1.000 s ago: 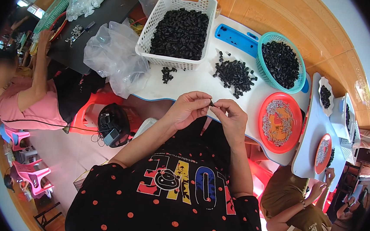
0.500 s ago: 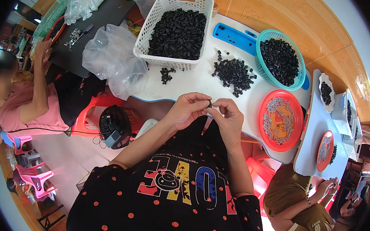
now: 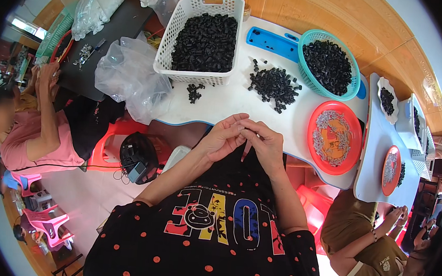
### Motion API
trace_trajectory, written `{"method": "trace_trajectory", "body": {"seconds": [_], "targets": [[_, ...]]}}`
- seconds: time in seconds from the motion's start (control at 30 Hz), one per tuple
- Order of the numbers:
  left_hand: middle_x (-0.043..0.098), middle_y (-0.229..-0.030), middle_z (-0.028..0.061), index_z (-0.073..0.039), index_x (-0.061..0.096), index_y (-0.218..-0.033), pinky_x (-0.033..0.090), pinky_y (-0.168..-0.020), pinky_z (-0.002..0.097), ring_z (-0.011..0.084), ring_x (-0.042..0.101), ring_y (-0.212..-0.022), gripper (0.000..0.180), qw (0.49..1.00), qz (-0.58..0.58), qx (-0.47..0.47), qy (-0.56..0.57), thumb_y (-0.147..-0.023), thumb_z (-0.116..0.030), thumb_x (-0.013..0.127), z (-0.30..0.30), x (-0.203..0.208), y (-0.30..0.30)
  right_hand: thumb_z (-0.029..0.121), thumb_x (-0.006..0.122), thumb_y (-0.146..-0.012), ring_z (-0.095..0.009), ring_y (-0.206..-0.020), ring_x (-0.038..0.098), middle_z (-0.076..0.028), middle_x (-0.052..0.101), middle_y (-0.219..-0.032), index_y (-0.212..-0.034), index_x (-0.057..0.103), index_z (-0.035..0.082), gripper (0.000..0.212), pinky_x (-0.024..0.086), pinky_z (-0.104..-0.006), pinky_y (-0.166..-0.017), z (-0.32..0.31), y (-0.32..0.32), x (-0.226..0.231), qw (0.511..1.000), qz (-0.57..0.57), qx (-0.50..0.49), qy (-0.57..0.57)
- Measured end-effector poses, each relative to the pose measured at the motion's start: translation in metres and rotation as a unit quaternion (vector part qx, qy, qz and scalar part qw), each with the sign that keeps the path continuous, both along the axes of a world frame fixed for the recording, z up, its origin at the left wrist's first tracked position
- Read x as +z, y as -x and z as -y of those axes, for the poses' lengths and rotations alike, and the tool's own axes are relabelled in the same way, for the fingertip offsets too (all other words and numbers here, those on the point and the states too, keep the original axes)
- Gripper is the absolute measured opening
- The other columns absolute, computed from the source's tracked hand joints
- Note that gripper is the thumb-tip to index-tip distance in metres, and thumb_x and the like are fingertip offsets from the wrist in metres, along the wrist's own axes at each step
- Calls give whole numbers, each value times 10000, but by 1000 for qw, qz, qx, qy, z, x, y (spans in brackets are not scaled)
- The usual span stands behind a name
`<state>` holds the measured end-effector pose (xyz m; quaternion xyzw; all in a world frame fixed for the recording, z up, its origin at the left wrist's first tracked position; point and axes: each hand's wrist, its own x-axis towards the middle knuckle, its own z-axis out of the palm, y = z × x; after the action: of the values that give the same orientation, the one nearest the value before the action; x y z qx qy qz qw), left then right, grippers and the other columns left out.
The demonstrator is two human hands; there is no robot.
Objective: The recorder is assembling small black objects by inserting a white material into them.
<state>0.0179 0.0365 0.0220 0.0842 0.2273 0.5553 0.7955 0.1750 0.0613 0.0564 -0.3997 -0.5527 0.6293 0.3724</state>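
Just off the table's front edge, my left hand [image 3: 223, 139] and my right hand [image 3: 266, 145] meet at the fingertips, thumbs and forefingers pinched together. Whatever they pinch is hidden by the fingers. Beyond them on the white table [image 3: 218, 104] lies a loose pile of small black plastic pieces [image 3: 274, 89]. A smaller cluster of black pieces [image 3: 194, 93] sits to its left. To the right of my hands, a red plate [image 3: 311, 151] carries many tiny silvery-grey parts.
Filled with black pieces are a white basket [image 3: 197, 77] and a turquoise basket [image 3: 309, 75]. Between them lies a blue tray [image 3: 271, 43]. Clear plastic bags [image 3: 127, 73] hang over the table's left side. One co-worker [image 3: 39, 134] sits left, another [image 3: 378, 254] right.
My fingertips have closed further together, and the small black piece seen between them earlier no longer shows. The whole view has shifted slightly; the right co-worker's hands appear lower.
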Motion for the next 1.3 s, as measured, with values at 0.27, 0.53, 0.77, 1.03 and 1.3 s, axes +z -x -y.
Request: {"method": "trace_trajectory", "body": {"seconds": [0.27,0.53,0.77,1.03,1.3], "targets": [[679,-1046,102,39,673,-1070,520,-820,270,155,652,-871,228,907,-358,171,-141,-844,14,657,-40,61,60,110,693,-845,-182,-836,591,-59,644,-868,-1061,717,47,227,462,-310,-731,-57,-22,-34,932,245,-130,-235],[590,-1282,126,-71,705,-1096,458,-964,310,223,590,-1141,274,660,-664,220,-272,-829,-23,667,-53,82,58,170,777,-727,-232,-855,545,-42,577,-836,-889,722,94,187,415,-376,-761,-81,-13,-59,777,410,-168,-448],[610,-1232,87,-20,707,-1040,476,-879,263,135,596,-1061,181,814,-538,102,-193,-869,-10,649,-22,26,4,129,791,-689,-236,-853,542,-40,580,-856,-890,704,95,222,415,-379,-753,-72,-16,-53,811,346,-176,-437],[671,-1063,96,1,620,-1164,526,-855,308,156,648,-967,269,985,-162,-45,-23,-957,-170,605,-22,10,-18,113,801,-661,-212,-840,553,-33,597,-853,-888,697,96,251,419,-364,-740,-21,-33,-18,837,212,-154,-481],[676,-1004,92,-9,619,-1144,558,-801,285,159,662,-896,214,986,-60,-146,61,-939,-68,607,-14,-9,-29,169,755,-776,-231,-865,558,-52,618,-875,-975,713,65,228,442,-357,-794,10,-58,-23,941,172,-118,-265]]}}
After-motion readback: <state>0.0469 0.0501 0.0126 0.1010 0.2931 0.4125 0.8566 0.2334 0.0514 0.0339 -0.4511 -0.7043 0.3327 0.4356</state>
